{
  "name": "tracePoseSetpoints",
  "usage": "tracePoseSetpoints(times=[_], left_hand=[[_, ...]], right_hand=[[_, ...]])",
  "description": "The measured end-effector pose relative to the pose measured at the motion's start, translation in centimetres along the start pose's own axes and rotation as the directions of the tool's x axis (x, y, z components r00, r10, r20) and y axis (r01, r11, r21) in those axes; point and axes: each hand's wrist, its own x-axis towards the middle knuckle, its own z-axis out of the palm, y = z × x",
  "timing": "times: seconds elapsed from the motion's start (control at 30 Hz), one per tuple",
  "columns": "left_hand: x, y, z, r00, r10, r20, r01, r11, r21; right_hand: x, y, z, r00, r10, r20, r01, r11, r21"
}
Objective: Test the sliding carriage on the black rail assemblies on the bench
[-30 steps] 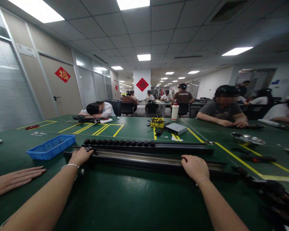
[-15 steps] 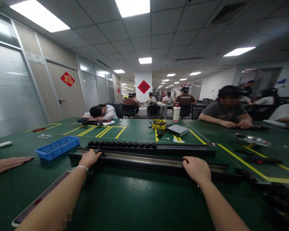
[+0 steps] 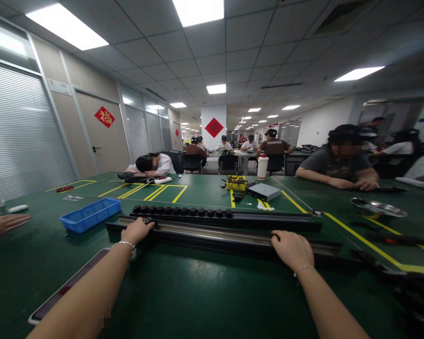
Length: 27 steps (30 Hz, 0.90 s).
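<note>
A long black rail with a metallic channel (image 3: 212,233) lies across the green table in front of me. My left hand (image 3: 137,230) is closed at its left part, fingertips on a small black piece (image 3: 147,220) in the channel. Near the right part, my right hand (image 3: 292,248) grips the rail, fingers curled over its far edge. Just behind lies a second black rail (image 3: 272,219), with a row of several round black pieces (image 3: 185,212) along its left half.
A blue tray (image 3: 91,215) sits left of the rails, a phone (image 3: 70,287) by my left forearm. Another person's hand (image 3: 7,225) is at the left edge. Farther back are a grey box (image 3: 264,192) and yellow basket (image 3: 236,182); a metal bowl (image 3: 378,207) is right.
The view has shifted slightly, so most things appear a little farther right. The other person's hand at the left has lifted and drawn back toward the edge. My hands keep their places on the rail.
</note>
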Motion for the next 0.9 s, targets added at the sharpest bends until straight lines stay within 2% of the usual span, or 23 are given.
tracePoseSetpoints(times=[0.4, 0.7, 0.9], left_hand=[[-2.3, 1.8, 0.3, 0.998, 0.051, -0.035, -0.05, 0.999, 0.007], [-3.2, 2.6, 0.4, 0.991, 0.12, -0.06, -0.117, 0.992, 0.042], [-3.5, 2.9, 0.5, 0.99, 0.125, -0.061, -0.122, 0.991, 0.05]], right_hand=[[-0.2, -0.1, -0.1, 1.0, -0.004, -0.008, 0.004, 1.0, -0.004], [-0.1, -0.1, 0.1, 0.999, -0.002, -0.034, 0.002, 1.0, -0.022], [0.0, 0.0, 0.1, 1.0, -0.011, -0.027, 0.011, 1.0, -0.021]])
